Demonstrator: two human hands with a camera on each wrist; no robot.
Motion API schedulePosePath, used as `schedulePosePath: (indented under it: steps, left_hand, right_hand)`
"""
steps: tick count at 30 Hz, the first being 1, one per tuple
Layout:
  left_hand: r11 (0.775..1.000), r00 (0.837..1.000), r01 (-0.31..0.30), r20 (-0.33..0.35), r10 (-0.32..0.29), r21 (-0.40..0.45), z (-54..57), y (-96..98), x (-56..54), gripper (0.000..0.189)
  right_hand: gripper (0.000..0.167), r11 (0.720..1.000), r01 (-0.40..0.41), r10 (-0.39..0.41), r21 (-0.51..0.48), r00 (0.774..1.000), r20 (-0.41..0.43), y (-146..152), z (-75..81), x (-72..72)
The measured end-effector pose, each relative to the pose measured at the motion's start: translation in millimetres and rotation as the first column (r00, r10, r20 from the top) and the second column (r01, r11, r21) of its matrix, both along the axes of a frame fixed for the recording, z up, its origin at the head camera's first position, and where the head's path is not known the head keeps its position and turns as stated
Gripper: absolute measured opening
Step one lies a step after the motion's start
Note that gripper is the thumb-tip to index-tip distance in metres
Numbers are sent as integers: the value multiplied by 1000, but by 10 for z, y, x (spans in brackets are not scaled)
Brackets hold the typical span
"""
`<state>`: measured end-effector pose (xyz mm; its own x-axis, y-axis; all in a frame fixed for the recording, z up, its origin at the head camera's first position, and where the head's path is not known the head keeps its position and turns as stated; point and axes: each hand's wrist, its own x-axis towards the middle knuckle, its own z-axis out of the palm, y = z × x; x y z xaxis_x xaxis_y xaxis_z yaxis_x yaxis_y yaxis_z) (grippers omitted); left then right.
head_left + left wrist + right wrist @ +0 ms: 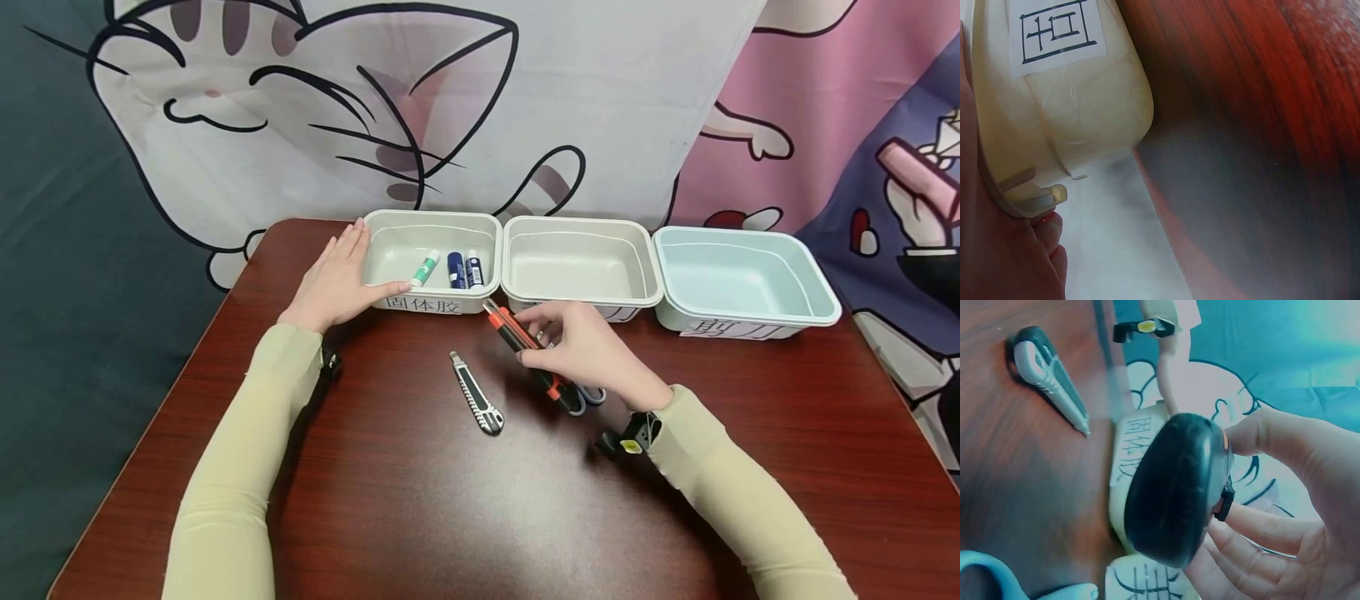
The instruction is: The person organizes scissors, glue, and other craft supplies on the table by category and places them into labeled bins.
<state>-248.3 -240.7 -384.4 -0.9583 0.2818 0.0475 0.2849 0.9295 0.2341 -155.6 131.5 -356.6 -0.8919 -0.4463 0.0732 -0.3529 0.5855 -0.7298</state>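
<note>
My right hand [577, 342] grips an orange-and-black utility knife [512, 332] over the table, just in front of the middle bin. In the right wrist view the black butt end of this utility knife faces the camera. My left hand [333, 279] rests against the left end of the left bin [382, 297], its thumb along the front rim. Several glue sticks [456, 271] lie inside that bin. A grey-and-black utility knife [477, 396] lies on the table between my hands. Scissors [997, 569] with blue-grey handles lie under my right hand, mostly hidden.
The cream middle bin [581, 223] and the pale blue right bin [750, 310] stand in a row with the left one, with paper labels on their fronts. A printed cat curtain [600, 83] hangs behind the dark red wooden table [420, 500].
</note>
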Motion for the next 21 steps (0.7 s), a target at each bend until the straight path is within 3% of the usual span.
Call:
schedulePosePath:
  steps: [11, 21]
  left_hand:
    - [1000, 1000, -2, 5, 2, 7, -10, -2, -3, 121]
    - [1000, 1000, -4, 6, 4, 20, 3, 0, 13, 121]
  right_hand:
    - [45, 987, 103, -104, -126, 995, 0, 140, 221, -49]
    - [47, 940, 180, -208, -290, 976, -67, 265, 450, -125]
